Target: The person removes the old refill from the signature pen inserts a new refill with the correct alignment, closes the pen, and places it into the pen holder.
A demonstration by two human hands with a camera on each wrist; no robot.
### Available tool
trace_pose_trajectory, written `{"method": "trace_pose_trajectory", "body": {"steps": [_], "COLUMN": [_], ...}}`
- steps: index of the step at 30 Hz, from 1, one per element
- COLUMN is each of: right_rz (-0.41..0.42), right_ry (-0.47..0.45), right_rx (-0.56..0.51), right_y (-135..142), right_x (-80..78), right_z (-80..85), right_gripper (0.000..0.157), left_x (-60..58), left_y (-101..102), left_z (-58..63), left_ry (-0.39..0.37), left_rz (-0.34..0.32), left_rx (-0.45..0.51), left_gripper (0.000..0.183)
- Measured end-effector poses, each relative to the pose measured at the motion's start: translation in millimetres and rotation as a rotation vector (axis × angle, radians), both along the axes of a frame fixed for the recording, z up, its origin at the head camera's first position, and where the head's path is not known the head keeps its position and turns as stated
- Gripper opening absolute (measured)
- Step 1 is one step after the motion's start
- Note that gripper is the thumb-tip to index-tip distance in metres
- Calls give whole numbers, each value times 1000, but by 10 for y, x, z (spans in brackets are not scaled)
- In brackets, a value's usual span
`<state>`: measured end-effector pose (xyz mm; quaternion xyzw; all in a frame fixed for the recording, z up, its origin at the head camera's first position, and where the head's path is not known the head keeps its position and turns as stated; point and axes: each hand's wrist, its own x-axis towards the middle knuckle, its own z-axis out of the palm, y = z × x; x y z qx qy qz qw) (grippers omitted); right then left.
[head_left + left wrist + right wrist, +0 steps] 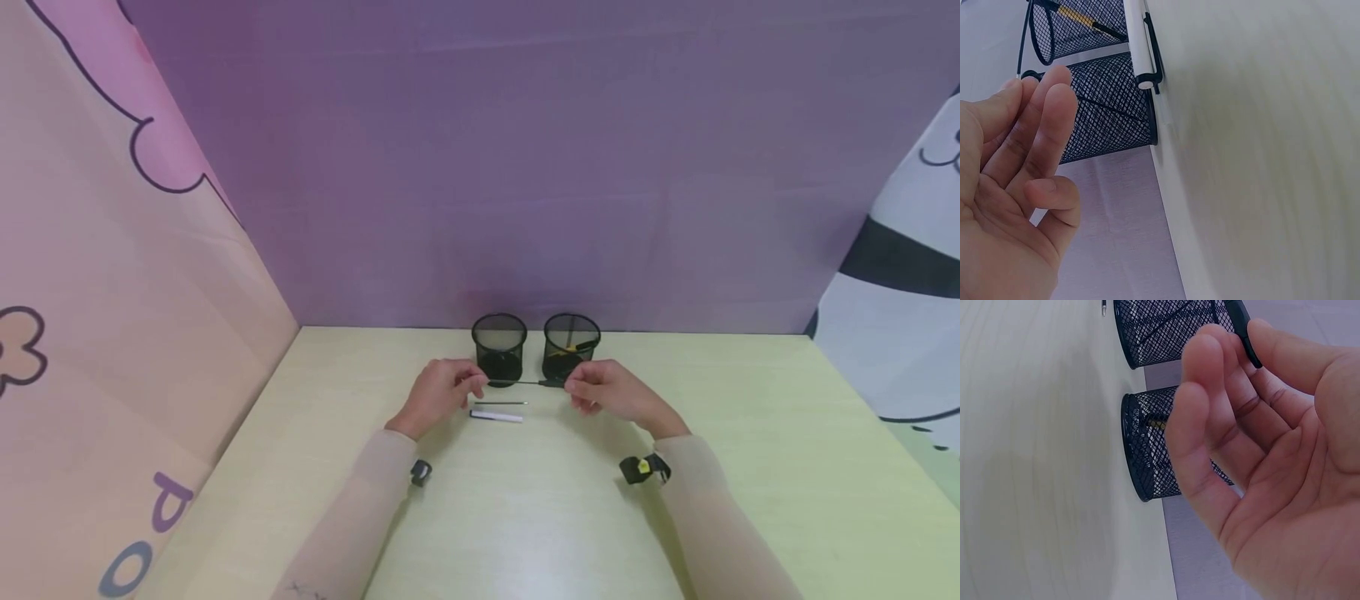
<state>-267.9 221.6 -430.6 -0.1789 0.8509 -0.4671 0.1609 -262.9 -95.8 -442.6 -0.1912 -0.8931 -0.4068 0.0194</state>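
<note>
A thin dark pen refill (513, 382) is stretched level between both hands above the table. My left hand (442, 393) pinches one end between thumb and forefinger, while its other fingers lie loosely bent. At the opposite end is a black pen cap with a clip (1244, 331), pinched by the thumb and fingertips of my right hand (611, 392). Below them on the table lies a white pen barrel (497, 416), showing a black clip in the left wrist view. Another thin refill (501, 403) lies just behind that barrel. Fingers hide where the refill's left end is held.
Two black mesh pen cups, a left one (498, 316) and a right one (572, 316), stand upright at the table's back edge, just beyond the hands. In the right cup leans a yellow and black pen-like item (576, 348). A purple cloth wall (480, 167) rises behind.
</note>
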Motion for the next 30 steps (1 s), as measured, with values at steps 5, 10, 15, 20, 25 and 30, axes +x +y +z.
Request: {"method": "trace_pose_trajectory", "body": {"steps": [5,10,15,20,25,30], "right_rz": [2,-1,3,4,7,0], "right_ry": [5,2,0,-6,-3,-8], "right_rx": [2,7,8,6,9,5], "right_y": [-6,-10,-17,-24,-26,-28], "right_x": [3,1,-8,-6,-4,-3], "right_z": [5,1,-11,-7,-6,-13], "right_gripper": [31,31,32,33,35,36], "left_x": [6,16,28,29,20,14], "left_y": [9,19,19,24,26,24], "left_z": [7,8,9,10,3,-6], "left_ry": [0,5,18,9,-4,-11], "left_rz": [-2,-9,-22,-31,-32,-27], "left_rx": [-6,-20,-28,-34,-35,-35], "left_gripper": [19,20,22,24,26,26]}}
